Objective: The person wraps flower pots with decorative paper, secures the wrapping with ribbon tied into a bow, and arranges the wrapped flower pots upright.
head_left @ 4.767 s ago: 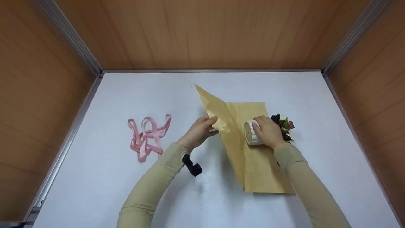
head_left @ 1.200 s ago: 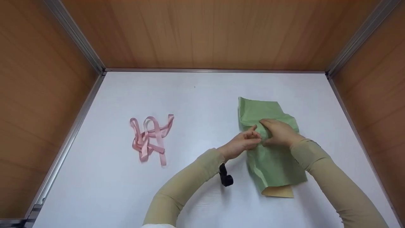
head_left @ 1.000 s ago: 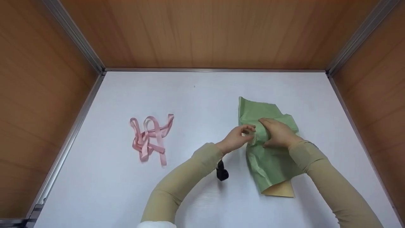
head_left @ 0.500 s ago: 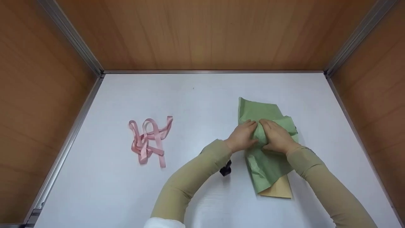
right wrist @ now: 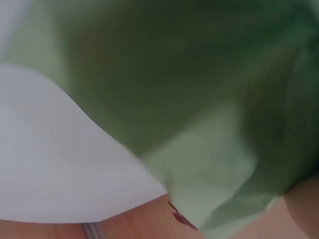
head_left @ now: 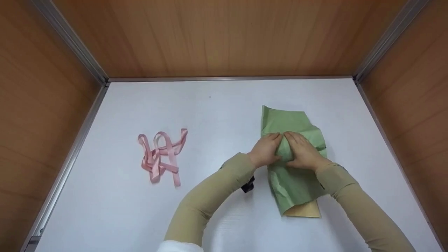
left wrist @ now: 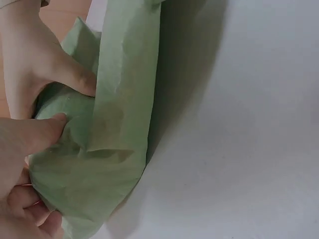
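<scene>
Left hand [head_left: 266, 150] and right hand [head_left: 303, 153], both clamped round the green paper [head_left: 294, 182] at three o'clock on the tabletop [head_left: 217, 115]: ease that squeeze and it could spring loose!

A tangled pink satin ribbon [head_left: 171, 154] lies left of centre on a white tabletop [head_left: 105, 210]; wood-grain panels [head_left: 227, 38] with metal trim [head_left: 231, 79] line the top, left and right.

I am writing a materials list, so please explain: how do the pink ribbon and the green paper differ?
The pink ribbon is narrow; the green paper is broad. The pink ribbon lies in loose loops, untouched; the green paper is folded over and gripped by the left hand and right hand. Neither lies fully flat.
</scene>
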Motion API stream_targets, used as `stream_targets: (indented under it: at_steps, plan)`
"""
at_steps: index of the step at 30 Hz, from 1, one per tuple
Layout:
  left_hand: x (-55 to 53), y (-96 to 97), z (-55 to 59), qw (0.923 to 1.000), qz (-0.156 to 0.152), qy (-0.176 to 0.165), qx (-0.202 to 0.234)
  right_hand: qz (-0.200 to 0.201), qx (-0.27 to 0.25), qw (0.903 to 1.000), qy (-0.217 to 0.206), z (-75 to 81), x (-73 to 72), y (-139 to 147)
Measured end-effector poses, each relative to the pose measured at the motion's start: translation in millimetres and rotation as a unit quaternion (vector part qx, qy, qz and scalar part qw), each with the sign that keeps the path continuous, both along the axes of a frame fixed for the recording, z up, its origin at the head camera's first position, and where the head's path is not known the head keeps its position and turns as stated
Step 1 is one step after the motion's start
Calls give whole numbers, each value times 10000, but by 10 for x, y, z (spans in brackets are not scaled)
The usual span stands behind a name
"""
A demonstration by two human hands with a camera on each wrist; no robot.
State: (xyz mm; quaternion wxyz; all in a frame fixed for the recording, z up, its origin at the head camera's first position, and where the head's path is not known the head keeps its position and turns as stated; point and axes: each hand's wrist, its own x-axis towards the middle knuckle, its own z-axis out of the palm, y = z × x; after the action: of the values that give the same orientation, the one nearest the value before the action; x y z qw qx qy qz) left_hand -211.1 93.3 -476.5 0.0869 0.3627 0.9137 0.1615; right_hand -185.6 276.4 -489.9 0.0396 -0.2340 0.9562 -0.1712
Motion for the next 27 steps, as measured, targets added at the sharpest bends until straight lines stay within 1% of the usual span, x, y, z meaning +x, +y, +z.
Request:
stream_targets:
  at_steps: [1,3,4,5,7,10,11,15,19,22,25,27]
  plan:
    - [-2,-9,0,10000,-12,-57,33,-52,-73,9995,-302,52,-11,7]
    - [-9,-26,7,9998,-60,-188,72,-167,-181,9969,-749,154,-40,28]
    - [-42,-27,-48,9997,-121,-164,144,-236,-200,9957,-872,198,-56,40]
    - [-45,-36,-34,9996,-161,-187,142,-301,-200,9949,-938,234,-72,52]
    - [-54,-51,-13,9995,-236,-196,83,-385,-144,9950,-913,271,-98,77]
    - [-67,-67,11,9993,-339,-136,49,-335,56,9959,-834,252,-108,99]
    - [-43,-75,79,9992,-336,-206,33,-300,99,9961,-819,234,-104,103]
    - [-55,-38,63,9990,-419,-99,146,-238,216,9970,-704,158,-69,107]
    - [-46,15,38,9989,-463,31,-110,-278,264,9978,-549,125,-52,86]
    - [-36,36,31,9988,-406,25,-260,-304,241,9976,-577,124,-44,63]
    - [-32,54,34,9992,-331,-13,-205,-384,246,9968,-659,144,-22,55]
    - [-32,69,31,9994,-324,-15,-154,-509,221,9955,-769,188,13,46]
